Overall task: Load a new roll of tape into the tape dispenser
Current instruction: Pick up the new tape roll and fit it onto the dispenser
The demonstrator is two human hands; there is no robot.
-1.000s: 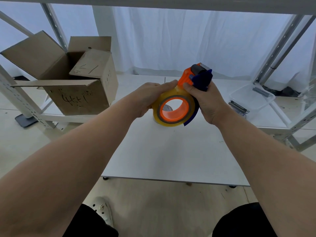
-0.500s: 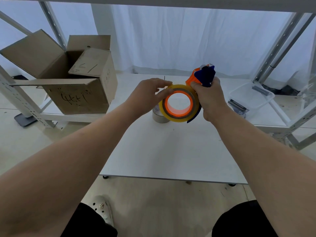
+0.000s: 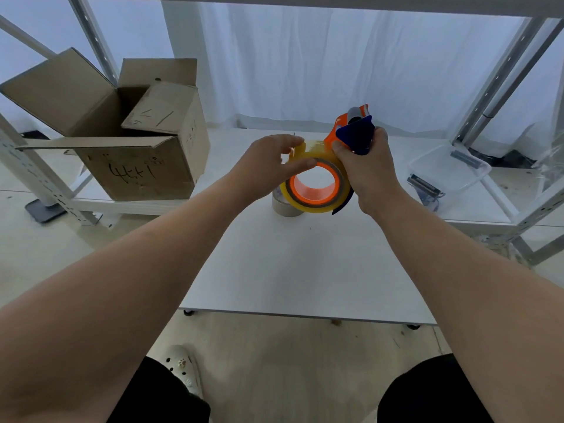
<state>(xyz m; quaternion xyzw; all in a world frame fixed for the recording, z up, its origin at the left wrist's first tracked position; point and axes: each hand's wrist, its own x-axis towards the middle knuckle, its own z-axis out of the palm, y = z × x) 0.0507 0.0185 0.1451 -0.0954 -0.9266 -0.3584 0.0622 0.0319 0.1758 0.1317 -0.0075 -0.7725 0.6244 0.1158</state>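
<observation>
An orange and dark blue tape dispenser (image 3: 354, 132) is held above the white table (image 3: 305, 270), with my right hand (image 3: 369, 175) gripping its body. A yellowish clear tape roll (image 3: 317, 206) sits on the dispenser's orange hub. At the roll's upper left edge my left hand (image 3: 268, 166) pinches the tape with thumb and fingers. A second, paler tape roll (image 3: 282, 206) stands on the table just behind and below the held one, mostly hidden by it.
An open cardboard box (image 3: 134, 154) sits on the low shelf at the left. A clear plastic bin (image 3: 448, 175) with metal clips lies on the shelf at the right. Metal rack posts (image 3: 500, 83) rise on both sides. My legs and a shoe show below the table's front edge.
The dispenser with the roll has risen and tipped so that the hub faces me. My left hand has shifted from the roll's side to pinching its upper left edge.
</observation>
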